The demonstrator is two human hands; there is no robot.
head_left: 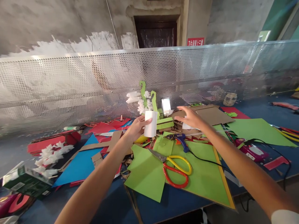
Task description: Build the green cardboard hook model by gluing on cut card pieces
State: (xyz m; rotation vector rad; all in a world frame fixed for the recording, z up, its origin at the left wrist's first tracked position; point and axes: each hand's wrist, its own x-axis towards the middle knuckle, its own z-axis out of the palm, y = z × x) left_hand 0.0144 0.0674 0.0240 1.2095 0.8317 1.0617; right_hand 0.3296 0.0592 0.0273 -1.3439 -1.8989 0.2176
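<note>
My left hand (136, 128) is closed around a white paper cup (150, 123), thumb on the near side and fingers wrapped behind, holding it up off the table. The cup stands nearly upright, so its long axis runs vertical, mouth upward. Out of that mouth rise two green paper stems (147, 98) with curled hook tops and some white tissue flowers (137, 101), all pointing up and leaning slightly away from me.

My right hand (190, 117) is open, palm down, fingers spread and pointing left toward the cup. It holds nothing and hovers just above a brown cardboard sheet (210, 114) and a scrap of white paper (187, 126) (I cannot tell if the palm touches that scrap). From this hand the cup lies to the left and at much the same height, near but clearly apart. The left hand is the nearer one, since it already has the cup; the stems' tops are level with or just above my right fingertips.

Below and between my forearms, nearer to me than either hand, lie the red and yellow scissors (176, 169) on a green sheet (201, 177), blades pointing up-left toward the cup. A blue glue gun (178, 139) rests just under my right wrist.
</note>
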